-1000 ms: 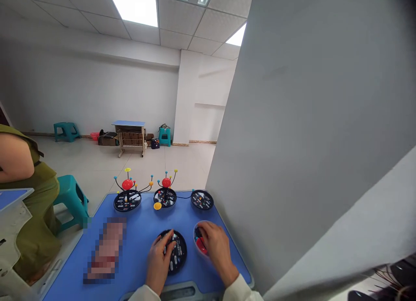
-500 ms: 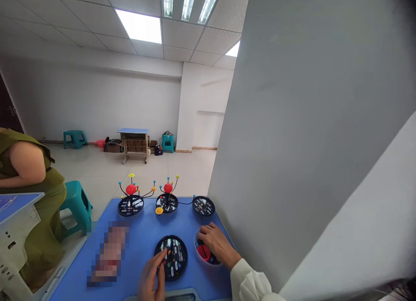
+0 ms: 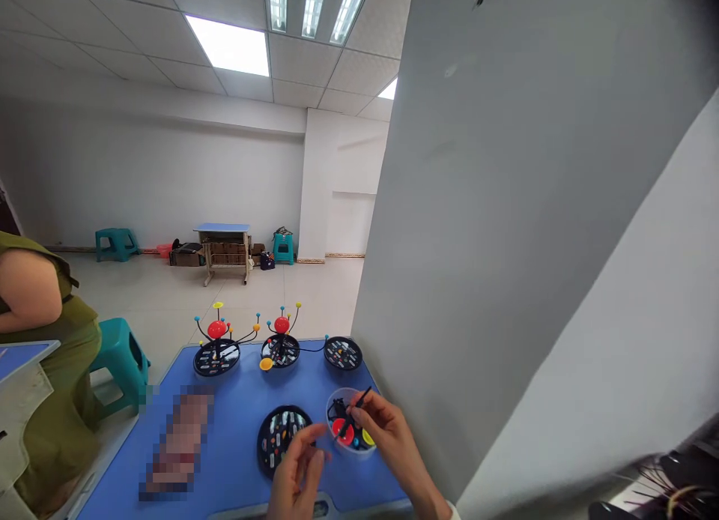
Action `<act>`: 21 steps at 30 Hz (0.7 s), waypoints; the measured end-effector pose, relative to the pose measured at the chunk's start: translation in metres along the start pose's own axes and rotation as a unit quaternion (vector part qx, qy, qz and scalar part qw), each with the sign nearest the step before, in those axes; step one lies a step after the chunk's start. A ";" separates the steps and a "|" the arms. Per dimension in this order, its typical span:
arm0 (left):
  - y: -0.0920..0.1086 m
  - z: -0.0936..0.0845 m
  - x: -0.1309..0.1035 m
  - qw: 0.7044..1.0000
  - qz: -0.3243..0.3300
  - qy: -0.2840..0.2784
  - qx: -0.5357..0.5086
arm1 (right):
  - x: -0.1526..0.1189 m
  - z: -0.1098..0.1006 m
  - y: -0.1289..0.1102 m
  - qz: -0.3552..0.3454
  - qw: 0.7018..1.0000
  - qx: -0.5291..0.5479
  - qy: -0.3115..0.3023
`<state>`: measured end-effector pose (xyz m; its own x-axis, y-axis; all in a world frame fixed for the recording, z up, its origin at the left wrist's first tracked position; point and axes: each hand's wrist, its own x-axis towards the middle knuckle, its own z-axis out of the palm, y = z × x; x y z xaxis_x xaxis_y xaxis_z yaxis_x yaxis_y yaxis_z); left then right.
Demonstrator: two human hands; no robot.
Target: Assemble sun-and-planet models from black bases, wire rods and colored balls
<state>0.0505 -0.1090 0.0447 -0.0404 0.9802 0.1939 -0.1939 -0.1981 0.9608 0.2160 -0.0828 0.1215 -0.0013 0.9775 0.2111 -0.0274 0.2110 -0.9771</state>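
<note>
My right hand (image 3: 393, 437) pinches a thin black plastic rod (image 3: 364, 397) over a clear round tub (image 3: 332, 402). Inside the tub lie a red half-ball (image 3: 341, 431), a yellow piece (image 3: 368, 437) and small dark parts. My left hand (image 3: 297, 471) hovers at the right edge of a round black base (image 3: 270, 439) printed with small planets and labels. Its thumb and fingers are apart, with nothing seen between them, and the fingertips are slightly blurred. A short dark post stands in the middle of that base.
Two planet models (image 3: 216, 355) (image 3: 281, 349) with red balls and a third black base (image 3: 343, 353) line the blue table's (image 3: 236, 422) far edge. A pixelated patch (image 3: 178, 445) covers something at left. A grey wall (image 3: 477, 243) borders the right. Someone (image 3: 34, 295) sits at left.
My right hand has lifted out of the tub with the black rod. My left hand has left the base's middle and moved right toward the tub. The view has shifted slightly right.
</note>
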 end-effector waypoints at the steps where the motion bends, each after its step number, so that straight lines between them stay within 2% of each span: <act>1: 0.001 0.003 -0.001 0.999 -0.018 -0.015 -0.031 | -0.006 0.003 0.001 0.016 1.000 0.025 0.007; 6: -0.001 0.011 -0.011 0.988 -0.077 -0.075 -0.107 | -0.029 0.019 0.020 0.051 0.991 0.109 0.066; 9: -0.001 0.013 -0.014 0.986 -0.097 -0.070 -0.116 | -0.038 0.030 0.028 0.057 0.989 0.123 0.067; 12: 0.001 0.013 -0.016 0.985 -0.119 -0.051 -0.112 | -0.045 0.035 0.024 0.048 0.990 0.115 0.073; 15: 0.004 0.007 -0.018 0.987 -0.123 -0.031 -0.095 | -0.048 0.029 0.014 0.025 0.982 0.131 0.133; 18: 0.005 -0.001 -0.020 0.991 -0.108 -0.006 -0.077 | -0.049 0.014 0.007 0.006 0.963 0.175 0.203; 21: 0.005 -0.008 -0.021 0.991 -0.110 0.010 -0.072 | -0.052 0.002 0.008 0.017 0.960 0.182 0.211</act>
<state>0.0423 -0.1308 0.0440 0.0002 0.9997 -0.0227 -0.3378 0.0214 0.9410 0.2141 -0.1317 0.1032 0.3948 0.9158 0.0738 -0.3819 0.2366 -0.8934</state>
